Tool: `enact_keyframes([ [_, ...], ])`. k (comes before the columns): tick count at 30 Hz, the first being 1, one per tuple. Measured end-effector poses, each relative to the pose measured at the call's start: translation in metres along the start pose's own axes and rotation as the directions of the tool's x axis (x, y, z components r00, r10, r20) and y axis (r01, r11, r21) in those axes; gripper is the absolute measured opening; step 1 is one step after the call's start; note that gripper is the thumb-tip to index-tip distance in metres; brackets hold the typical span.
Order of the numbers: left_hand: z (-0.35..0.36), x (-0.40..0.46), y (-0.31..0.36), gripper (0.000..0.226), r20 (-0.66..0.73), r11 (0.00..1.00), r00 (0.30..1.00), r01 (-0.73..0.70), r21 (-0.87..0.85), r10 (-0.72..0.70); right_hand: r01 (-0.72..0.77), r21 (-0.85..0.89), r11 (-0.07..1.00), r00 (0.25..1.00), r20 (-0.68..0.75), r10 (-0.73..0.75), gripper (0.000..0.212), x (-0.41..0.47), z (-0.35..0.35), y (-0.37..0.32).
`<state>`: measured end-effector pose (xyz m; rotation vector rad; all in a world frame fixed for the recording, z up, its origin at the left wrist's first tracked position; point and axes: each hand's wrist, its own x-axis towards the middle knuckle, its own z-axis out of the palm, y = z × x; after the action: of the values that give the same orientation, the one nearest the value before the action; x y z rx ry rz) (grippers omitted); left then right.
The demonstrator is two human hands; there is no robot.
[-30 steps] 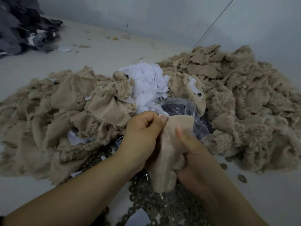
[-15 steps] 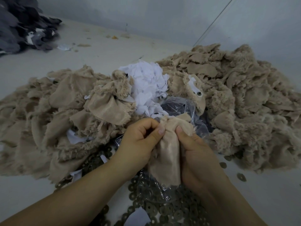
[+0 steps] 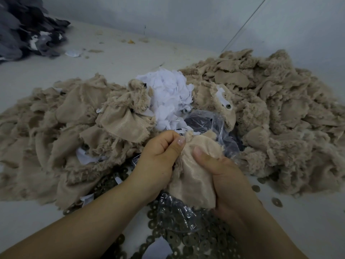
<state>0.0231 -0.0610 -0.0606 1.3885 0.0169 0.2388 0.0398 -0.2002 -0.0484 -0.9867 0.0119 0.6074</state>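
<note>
Forearms cut off at bottom edge; metal washers (image 3: 186,238) at lower centre partly hidden under the arms and clear plastic film (image 3: 177,215). Centre frame: left hand (image 3: 160,156) curled, thumb pinching top edge of beige plush piece (image 3: 196,176); right hand (image 3: 224,180) grips its right side, thumb pressed on the cloth, fingers hidden behind it. Behind: clear bag (image 3: 211,124) with dark contents, hard to make out, white scraps (image 3: 169,98), beige plush heaps (image 3: 280,109) left and right, dark grey pile (image 3: 24,28) cropped at upper left
</note>
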Motion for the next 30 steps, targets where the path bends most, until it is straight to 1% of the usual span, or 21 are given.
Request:
enact_keyframes([
  [4,0.0,-0.002,-0.0017,0.03,0.003,1.0,1.0,-0.008,0.023,0.008,-0.005,0.029,1.0,1.0,-0.006,0.006,0.035,0.0006,0.0005,0.0006],
  [8,0.0004,-0.0007,-0.0026,0.028,0.002,0.997,0.999,-0.039,0.064,0.039,-0.01,0.037,0.999,1.0,0.013,0.01,0.027,0.0008,0.0002,0.002],
  [11,0.0004,0.0007,-0.0023,0.023,0.002,0.995,0.999,-0.053,0.082,0.053,-0.018,0.067,0.998,1.0,0.011,0.018,0.025,0.0013,-0.0002,0.0028],
  [14,-0.0004,0.0018,-0.0021,0.024,0.027,0.986,0.995,-0.094,0.139,0.091,-0.032,0.082,0.996,0.999,0.028,0.03,0.028,0.0012,0.0003,0.0041],
  [16,-0.0007,0.0025,-0.003,0.024,0.05,0.976,0.991,-0.132,0.174,0.125,-0.039,0.077,0.996,0.998,0.047,0.035,0.036,0.0009,0.0003,0.0055],
  [18,-0.0009,0.0014,-0.0038,0.023,0.054,0.971,0.989,-0.148,0.187,0.14,-0.04,0.052,0.998,0.998,0.057,0.037,0.039,0.001,-0.0001,0.005],
  [20,-0.0004,-0.0001,-0.0054,0.025,0.041,0.98,0.99,-0.14,0.143,0.135,-0.016,0.025,1.0,0.998,0.059,0.015,0.035,0.0019,-0.0015,0.0042],
  [22,-0.0002,-0.0012,-0.0045,0.04,0.031,0.992,0.992,-0.125,0.028,0.124,0.019,-0.006,1.0,0.998,0.057,-0.018,0.029,0.002,-0.0018,0.0055],
  [23,0.0,-0.0014,-0.0026,0.05,0.027,0.992,0.992,-0.127,-0.007,0.127,0.047,-0.037,0.998,0.998,0.052,-0.045,0.027,0.0019,-0.0018,0.0068],
  [24,0.0002,-0.0012,-0.0011,0.056,0.023,0.99,0.99,-0.139,-0.007,0.14,0.076,-0.07,0.995,0.996,0.048,-0.073,0.026,0.0017,-0.0019,0.0082],
  [25,0.0005,-0.0005,0.0009,0.059,0.019,0.986,0.987,-0.162,0.03,0.161,0.094,-0.098,0.991,0.995,0.045,-0.09,0.026,0.0018,-0.002,0.0089],
  [27,0.0012,0.001,0.0028,0.052,0.014,0.972,0.981,-0.194,0.136,0.193,0.104,-0.146,0.984,0.995,0.027,-0.101,0.024,0.0023,-0.003,0.0088],
  [30,0.0013,0.0015,0.0011,0.039,0.005,0.958,0.98,-0.197,0.21,0.2,0.119,-0.208,0.971,0.987,-0.081,-0.138,0.029,0.0034,-0.0047,0.0072],
])
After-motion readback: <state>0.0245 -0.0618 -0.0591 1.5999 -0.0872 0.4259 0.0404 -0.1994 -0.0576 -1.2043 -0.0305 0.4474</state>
